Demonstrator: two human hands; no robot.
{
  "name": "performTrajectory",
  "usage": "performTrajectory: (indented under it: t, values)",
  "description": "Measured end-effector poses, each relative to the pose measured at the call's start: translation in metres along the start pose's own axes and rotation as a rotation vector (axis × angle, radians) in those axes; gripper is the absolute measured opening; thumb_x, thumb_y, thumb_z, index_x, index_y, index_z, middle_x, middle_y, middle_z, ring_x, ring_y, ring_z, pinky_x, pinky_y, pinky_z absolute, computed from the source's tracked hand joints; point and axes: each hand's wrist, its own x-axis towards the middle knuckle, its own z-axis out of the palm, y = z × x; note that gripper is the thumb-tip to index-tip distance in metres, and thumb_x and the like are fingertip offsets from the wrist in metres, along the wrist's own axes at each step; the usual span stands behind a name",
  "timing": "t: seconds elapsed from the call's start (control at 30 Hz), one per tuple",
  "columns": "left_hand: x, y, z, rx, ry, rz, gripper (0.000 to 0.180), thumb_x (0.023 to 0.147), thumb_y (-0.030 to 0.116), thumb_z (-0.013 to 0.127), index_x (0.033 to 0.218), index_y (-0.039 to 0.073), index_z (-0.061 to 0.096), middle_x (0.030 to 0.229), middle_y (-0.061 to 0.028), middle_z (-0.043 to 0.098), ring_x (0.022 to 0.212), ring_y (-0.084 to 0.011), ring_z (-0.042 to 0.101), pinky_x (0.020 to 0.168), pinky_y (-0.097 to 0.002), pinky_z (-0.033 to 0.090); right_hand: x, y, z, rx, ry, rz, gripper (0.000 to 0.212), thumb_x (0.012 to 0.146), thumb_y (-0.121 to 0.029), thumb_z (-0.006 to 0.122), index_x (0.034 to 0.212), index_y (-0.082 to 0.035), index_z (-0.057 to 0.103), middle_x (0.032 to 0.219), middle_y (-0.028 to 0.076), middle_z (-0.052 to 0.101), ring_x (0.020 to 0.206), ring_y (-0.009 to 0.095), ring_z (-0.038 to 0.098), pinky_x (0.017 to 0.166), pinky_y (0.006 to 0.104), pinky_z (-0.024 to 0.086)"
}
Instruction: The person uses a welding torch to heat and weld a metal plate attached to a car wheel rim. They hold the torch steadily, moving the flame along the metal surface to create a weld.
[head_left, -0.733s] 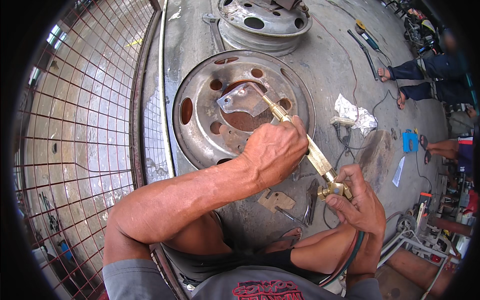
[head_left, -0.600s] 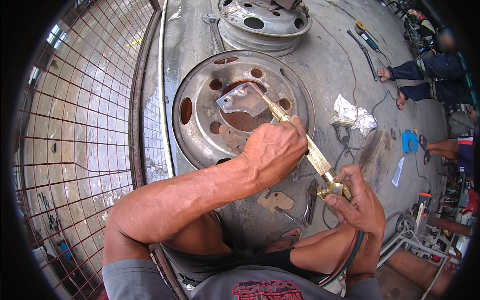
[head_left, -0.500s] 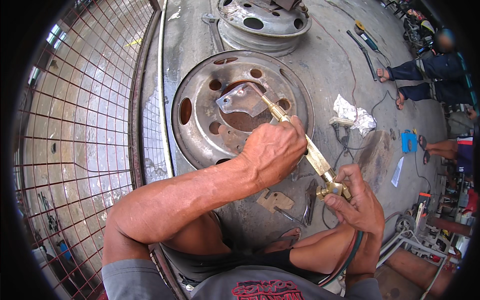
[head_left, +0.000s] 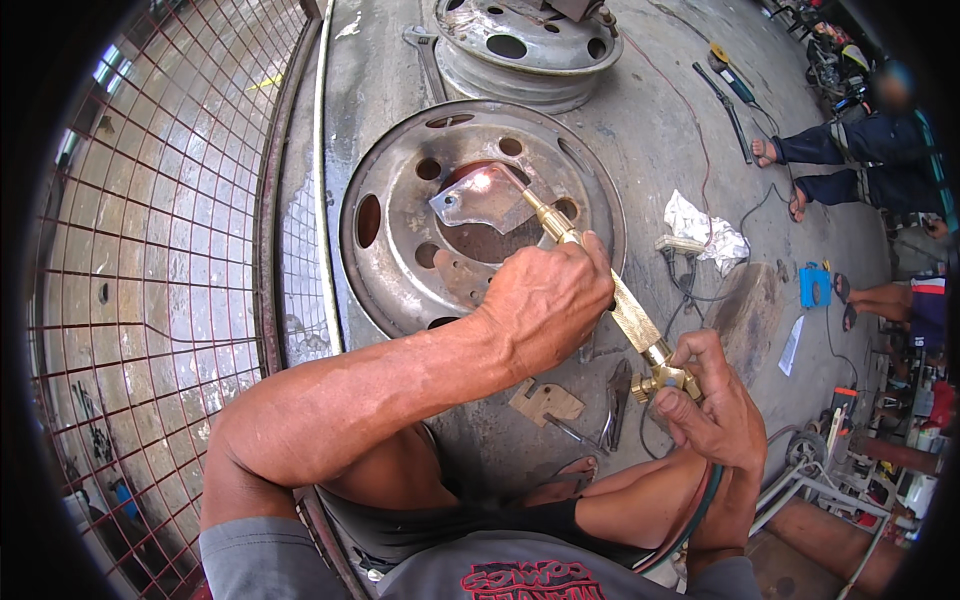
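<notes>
A brass gas torch (head_left: 632, 316) slants across the middle, its thin tip pointing up and left. My left hand (head_left: 548, 296) is closed around its front body. At the rear end, my right hand (head_left: 720, 410) grips the torch by its brass valve knobs (head_left: 652, 384). Just beyond the tip lies a flat, shaped steel plate (head_left: 490, 210) with a small hole, and a bright glow lights its upper edge. The plate rests over the centre opening of a rusty steel wheel rim (head_left: 385, 275). Another holed metal piece (head_left: 463, 275) lies on the rim beside my left hand, which partly hides it.
A second wheel rim (head_left: 520, 75) lies at the far side beside a large wrench (head_left: 427, 62). Nearer are a cut plate (head_left: 546, 402) and pliers (head_left: 615, 400). A red mesh fence (head_left: 190, 200) stands left. Cables, an angle grinder (head_left: 735, 72) and other people's legs (head_left: 830, 165) are at right.
The spot on the plate by the torch tip has turned from a faint glow to a bright one. Both hands keep nearly the same hold and place.
</notes>
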Motion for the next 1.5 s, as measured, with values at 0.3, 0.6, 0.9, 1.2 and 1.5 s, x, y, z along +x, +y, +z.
performTrajectory:
  t: [0.3,0.6,0.9,1.2,1.5]
  values:
    - [0.0006,-0.0002,0.0016,-0.019,0.006,0.001,0.032,0.075,0.006,0.074,0.096,-0.015,0.062,0.070,-0.0166,0.067,0.064,-0.0245,0.072,0.050,-0.0345,0.057,-0.0003,0.0022,0.0009,0.011,0.006,-0.028,0.044,0.100,-0.036,0.071,0.116,-0.007,0.043,0.067,0.007,0.060,0.056,0.017,0.060,0.055,0.0343,0.045]
    - [-0.0003,-0.0005,0.0012,-0.021,0.022,0.006,0.027,0.074,0.005,0.073,0.092,-0.013,0.063,0.070,-0.0167,0.066,0.063,-0.0245,0.072,0.049,-0.0345,0.057,-0.0001,0.0023,0.0002,-0.009,0.001,-0.031,0.041,0.101,-0.037,0.068,0.118,-0.007,0.044,0.061,0.004,0.056,0.051,0.017,0.059,0.053,0.0341,0.044]
    - [0.0000,-0.0004,0.0023,0.004,0.011,0.013,0.030,0.075,0.006,0.073,0.095,-0.015,0.063,0.070,-0.0163,0.067,0.064,-0.0242,0.072,0.050,-0.0337,0.056,-0.0001,0.0021,0.0011,0.012,-0.019,-0.025,0.042,0.106,-0.046,0.056,0.123,-0.009,0.048,0.058,0.002,0.055,0.045,0.014,0.056,0.046,0.0322,0.042]
    - [0.0013,0.0004,0.0025,0.000,-0.007,-0.009,0.035,0.076,0.007,0.072,0.099,-0.016,0.062,0.071,-0.0164,0.068,0.066,-0.0253,0.072,0.053,-0.0346,0.057,0.0016,0.0027,0.0009,0.033,-0.040,-0.015,0.043,0.107,-0.048,0.053,0.123,-0.009,0.048,0.063,0.003,0.056,0.046,0.013,0.055,0.045,0.0301,0.042]
    - [0.0017,-0.0008,0.0047,-0.044,0.018,-0.022,0.032,0.076,0.005,0.071,0.098,-0.016,0.061,0.072,-0.0168,0.068,0.067,-0.0259,0.073,0.053,-0.0351,0.057,0.0031,0.0022,-0.0005,0.034,-0.054,-0.029,0.044,0.107,-0.049,0.053,0.121,-0.007,0.047,0.067,0.004,0.057,0.047,0.012,0.055,0.045,0.0290,0.041]
